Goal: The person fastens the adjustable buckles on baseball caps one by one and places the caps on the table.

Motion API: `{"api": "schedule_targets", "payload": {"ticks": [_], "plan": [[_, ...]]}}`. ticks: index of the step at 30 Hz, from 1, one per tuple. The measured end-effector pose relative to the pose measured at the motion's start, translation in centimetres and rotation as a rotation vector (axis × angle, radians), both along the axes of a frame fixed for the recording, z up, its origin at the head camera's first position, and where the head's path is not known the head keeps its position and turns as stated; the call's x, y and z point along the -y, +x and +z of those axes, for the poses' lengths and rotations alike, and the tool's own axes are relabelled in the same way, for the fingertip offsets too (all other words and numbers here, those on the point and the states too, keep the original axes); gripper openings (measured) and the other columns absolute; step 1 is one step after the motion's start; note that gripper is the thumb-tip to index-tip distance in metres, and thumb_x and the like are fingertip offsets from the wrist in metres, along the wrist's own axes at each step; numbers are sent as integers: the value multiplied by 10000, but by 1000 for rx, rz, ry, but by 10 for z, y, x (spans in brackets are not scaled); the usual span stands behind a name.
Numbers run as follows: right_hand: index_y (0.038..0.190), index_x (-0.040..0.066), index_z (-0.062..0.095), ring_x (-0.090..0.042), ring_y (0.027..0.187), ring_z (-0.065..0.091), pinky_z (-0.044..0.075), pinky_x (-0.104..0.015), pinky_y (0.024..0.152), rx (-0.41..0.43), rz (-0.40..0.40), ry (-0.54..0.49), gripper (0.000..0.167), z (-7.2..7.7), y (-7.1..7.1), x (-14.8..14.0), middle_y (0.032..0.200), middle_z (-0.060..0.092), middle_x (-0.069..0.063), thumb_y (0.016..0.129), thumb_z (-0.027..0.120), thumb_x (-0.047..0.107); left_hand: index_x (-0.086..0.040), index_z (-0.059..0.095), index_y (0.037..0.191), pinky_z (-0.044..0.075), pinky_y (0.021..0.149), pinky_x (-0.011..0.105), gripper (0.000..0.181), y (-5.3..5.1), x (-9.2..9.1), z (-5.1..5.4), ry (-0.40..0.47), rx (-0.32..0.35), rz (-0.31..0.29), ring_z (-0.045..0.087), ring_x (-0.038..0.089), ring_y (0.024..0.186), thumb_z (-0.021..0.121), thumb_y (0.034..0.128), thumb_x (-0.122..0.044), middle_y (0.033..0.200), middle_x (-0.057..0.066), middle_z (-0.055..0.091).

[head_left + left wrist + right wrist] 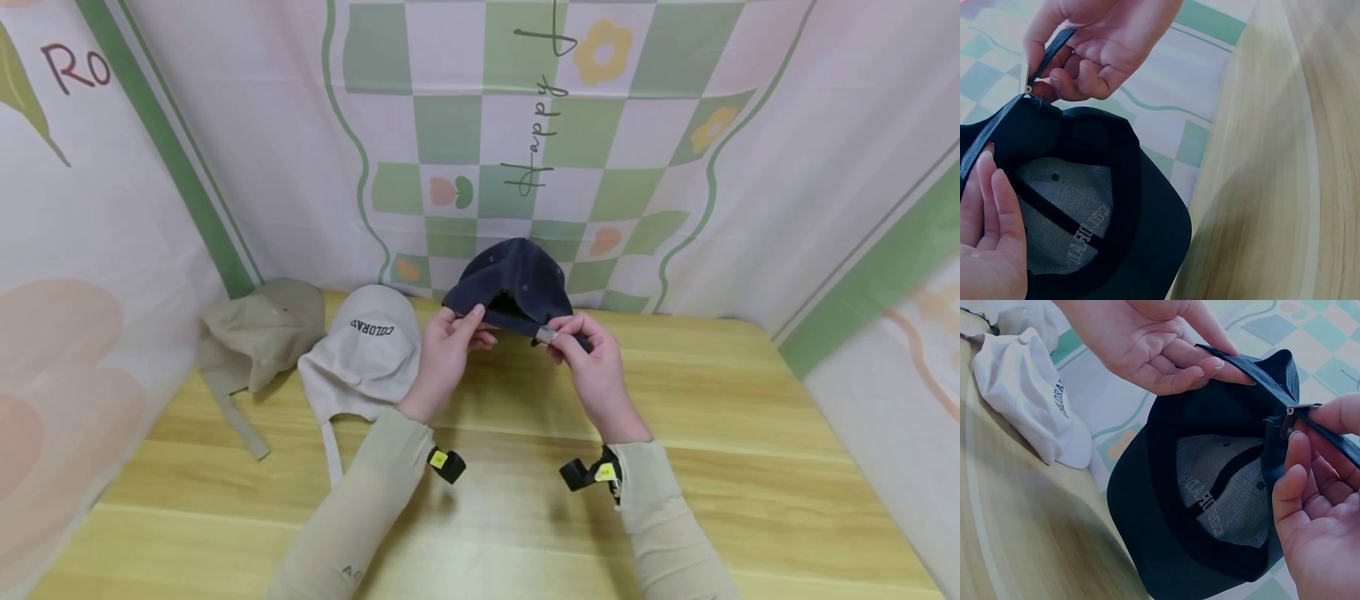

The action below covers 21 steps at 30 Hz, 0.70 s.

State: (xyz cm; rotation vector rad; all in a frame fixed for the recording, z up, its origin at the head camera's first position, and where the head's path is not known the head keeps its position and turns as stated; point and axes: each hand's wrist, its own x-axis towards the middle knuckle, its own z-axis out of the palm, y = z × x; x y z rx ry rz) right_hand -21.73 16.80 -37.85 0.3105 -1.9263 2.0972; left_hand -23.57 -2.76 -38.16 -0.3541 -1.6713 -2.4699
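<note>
Both hands hold a dark navy baseball cap (pixel 517 275) above the table, its back opening toward me in the head view. My left hand (pixel 447 350) pinches the back strap (pixel 1254 374) near the cap's left side, thumb on top and fingers beneath. At the other side, the fingers and thumb of my right hand (pixel 596 367) pinch the metal buckle (pixel 546 334), with the strap's loose end running past it. The right wrist view shows the cap's grey mesh lining (pixel 1225 487) and the backs of embroidered letters inside.
A white cap (pixel 375 342) with dark lettering lies on the wooden table (pixel 517 517) to the left. Beside it, farther left, lies a khaki cap (pixel 262 333) with its strap hanging loose. A patterned cloth wall (pixel 442 125) rises behind the table.
</note>
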Motion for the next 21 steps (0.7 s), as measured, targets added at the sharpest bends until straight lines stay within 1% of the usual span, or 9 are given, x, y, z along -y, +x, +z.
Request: {"api": "schedule_targets", "payload": {"ticks": [5,8,13,15,18,21], "plan": [[845,-121,505,-154,714,577,499,-217,635,2,15,8,124,0,-1,0,984,667,-99,959,550,-102,39,598,1093,571,682,262,119,0,-1,0,2,-4,5,647,143,641,558,1056,-66,810,62,723],[849,-128,492,-155,711,569,486,-215,620,5,21,21,131,0,0,0,984,681,-91,959,555,-97,49,601,1098,569,673,261,121,-1,-1,-1,8,-9,7,646,145,636,556,1054,-55,809,82,723],[833,-82,500,-155,711,582,490,-224,622,24,15,11,147,-1,0,2,992,685,-85,965,564,-67,55,600,1095,570,668,260,113,-2,-2,-2,18,-14,8,648,146,630,560,1048,-41,864,267,703],[833,-44,525,-157,710,583,499,-229,626,43,15,-12,146,-2,1,2,960,672,-80,970,576,-49,43,602,1086,571,669,261,103,-1,-2,-1,18,-13,9,648,143,631,564,1048,-46,884,297,694],[846,8,577,-164,698,582,509,-241,625,85,35,-62,143,-6,1,2,887,674,-85,987,587,-19,24,599,1067,571,674,261,86,0,-2,0,20,-9,9,649,144,635,568,1049,-54,844,222,704],[901,36,642,-170,685,602,512,-250,618,139,89,-81,122,-12,2,1,853,719,-106,1005,585,8,7,593,1047,569,679,260,73,0,-3,1,24,-8,10,647,142,638,571,1049,-62,797,93,706]]}}
